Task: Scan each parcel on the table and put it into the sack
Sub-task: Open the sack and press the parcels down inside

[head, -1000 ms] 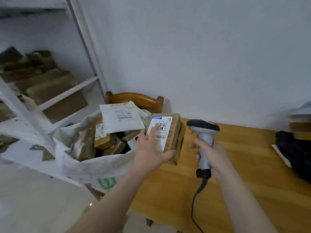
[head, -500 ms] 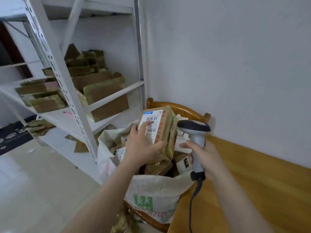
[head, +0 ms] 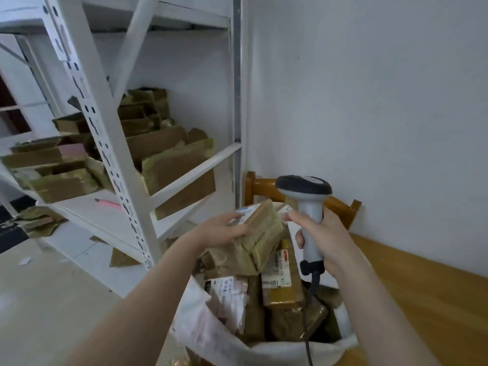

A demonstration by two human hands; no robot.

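Hands: two, left hand (head: 224, 231) and right hand (head: 326, 237); scanner (head: 307, 207): one; sack (head: 208, 331): one. Held parcel (head: 261, 233): one; parcels in the sack (head: 280, 276): at least three showing, others hidden. Bench (head: 422, 299): one; chair (head: 264, 186): one; shelving rack (head: 124, 175): one, its cartons (head: 174, 167) too overlapped to count.

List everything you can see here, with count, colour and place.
held parcel: one, brown with white label, over the sack
sack: one, white, bottom centre, beside the table
parcels in sack: several, brown, labelled
scanner: one, grey, dark head, above the sack
chair: one, orange wood, behind sack
table: one, light wood, right
rack: one, white, left
cartons: several, brown, on rack
left hand: holds parcel
right hand: grips scanner
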